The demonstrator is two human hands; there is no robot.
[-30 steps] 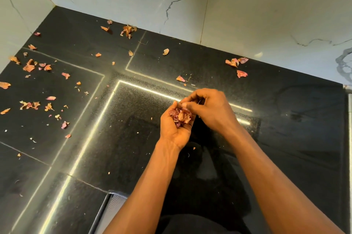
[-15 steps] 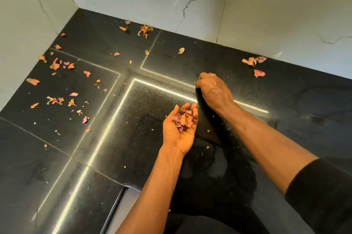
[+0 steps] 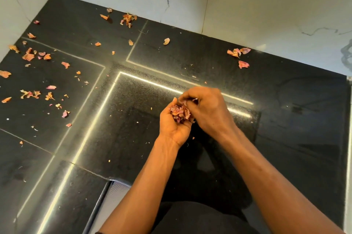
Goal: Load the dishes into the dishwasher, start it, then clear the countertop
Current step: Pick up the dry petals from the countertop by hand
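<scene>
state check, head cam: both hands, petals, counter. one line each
left hand: palm up, cupped, holds a pile of petals
right hand: over the left palm, curled fingertips at the pile; pinch unclear, blurred
petals in the palm: heaped, off the counter
loose petals: scattered on the left and back of the counter, not yet picked up
back-right petals: small cluster near the wall, untouched
countertop: black, glossy, littered

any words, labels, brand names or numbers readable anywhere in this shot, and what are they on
None: no text can be read anywhere in this view.
The counter, wall, petals, left hand and right hand bear no writing.
The bright lines on the counter are reflections, not signs.
</scene>
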